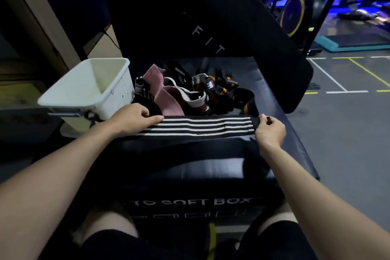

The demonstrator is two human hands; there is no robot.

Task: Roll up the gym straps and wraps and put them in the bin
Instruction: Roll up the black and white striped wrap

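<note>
two bare knees show below the black soft box (pixel 190 167). on its top one black wrap with four white stripes (pixel 200 125) lies flat, stretched between two hands. the left hand (pixel 135 118) presses its left end with straight fingers; the right hand (pixel 269 131) pinches the dark right end. just behind, a tangled pile of straps (pixel 190 91), too knotted to count. one white bin (pixel 90 86) stands at the left.

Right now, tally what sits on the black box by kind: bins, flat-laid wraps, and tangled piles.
Bins: 1, the white bin, nothing visible inside.
Flat-laid wraps: 1, the striped wrap, held by the left hand and right hand.
Piles: 1, the pile; pieces uncountable.
Total: 3
</note>
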